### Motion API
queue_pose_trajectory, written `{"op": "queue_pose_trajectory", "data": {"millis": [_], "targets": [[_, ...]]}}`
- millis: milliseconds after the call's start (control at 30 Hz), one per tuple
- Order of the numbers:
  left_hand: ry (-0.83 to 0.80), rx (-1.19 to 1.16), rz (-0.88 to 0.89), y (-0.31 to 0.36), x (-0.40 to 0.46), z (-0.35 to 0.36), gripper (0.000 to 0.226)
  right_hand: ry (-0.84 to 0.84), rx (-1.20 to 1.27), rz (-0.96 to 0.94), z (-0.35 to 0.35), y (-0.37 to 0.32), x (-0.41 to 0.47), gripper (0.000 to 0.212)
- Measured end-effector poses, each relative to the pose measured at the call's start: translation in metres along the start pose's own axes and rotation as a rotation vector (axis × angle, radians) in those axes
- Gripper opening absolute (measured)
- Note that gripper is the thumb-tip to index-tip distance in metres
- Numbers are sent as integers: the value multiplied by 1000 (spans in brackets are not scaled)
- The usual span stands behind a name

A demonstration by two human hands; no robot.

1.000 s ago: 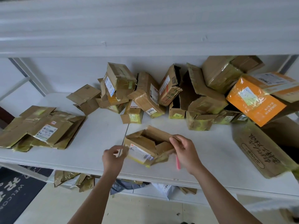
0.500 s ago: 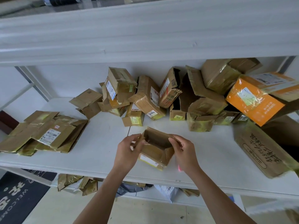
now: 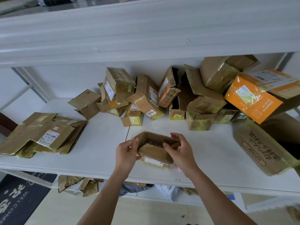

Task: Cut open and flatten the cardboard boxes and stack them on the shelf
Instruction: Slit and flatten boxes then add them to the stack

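Note:
A small open cardboard box (image 3: 154,149) with a white label on its near side sits at the front middle of the white shelf (image 3: 103,143). My left hand (image 3: 127,152) grips its left end, thumb over the rim. My right hand (image 3: 181,151) grips its right end, fingers curled over the far edge. A bit of a pink tool (image 3: 179,168) shows under my right hand. A stack of flattened boxes (image 3: 43,135) lies at the left of the shelf.
A heap of taped cardboard boxes (image 3: 146,96) fills the back of the shelf. An orange box (image 3: 254,101) and a large brown box (image 3: 263,148) lie at the right. More flattened cardboard (image 3: 76,184) sits on a lower shelf. A dark welcome mat (image 3: 17,198) covers the floor at left.
My left hand moved from the box's left corner onto its left end. Both hands turned the box so its opening faces up, and it shifted slightly right.

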State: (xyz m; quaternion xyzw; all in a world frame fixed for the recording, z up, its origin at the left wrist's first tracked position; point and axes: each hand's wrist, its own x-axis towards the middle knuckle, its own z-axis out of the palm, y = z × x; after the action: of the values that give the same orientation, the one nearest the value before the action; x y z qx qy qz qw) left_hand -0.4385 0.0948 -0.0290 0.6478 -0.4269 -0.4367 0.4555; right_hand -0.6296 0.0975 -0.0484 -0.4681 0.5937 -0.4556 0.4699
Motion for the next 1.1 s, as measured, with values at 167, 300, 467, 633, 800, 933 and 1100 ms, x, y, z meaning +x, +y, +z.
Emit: {"op": "queue_pose_trajectory", "data": {"millis": [167,300,467,633,800,933,1100], "targets": [[85,-53,-58,3,3,1,30,-158,138,30,-3,-3,-4,49],[100,-43,-89,4,5,1,12,-235,140,4,-6,-6,-7,66],[132,95,-146,10,4,11,32,-264,70,-12,-1,-4,-12,60],[85,62,-224,15,4,14,32,-253,60,-53,-4,-3,-12,64],[51,-145,-323,14,6,9,19,-249,59,-99,-9,-12,-12,72],[167,-139,-347,13,4,14,14,-296,-32,-114,-3,-16,-13,66],[-11,-216,-360,14,-1,4,28,-280,-23,-105,-4,-14,-11,63]]}}
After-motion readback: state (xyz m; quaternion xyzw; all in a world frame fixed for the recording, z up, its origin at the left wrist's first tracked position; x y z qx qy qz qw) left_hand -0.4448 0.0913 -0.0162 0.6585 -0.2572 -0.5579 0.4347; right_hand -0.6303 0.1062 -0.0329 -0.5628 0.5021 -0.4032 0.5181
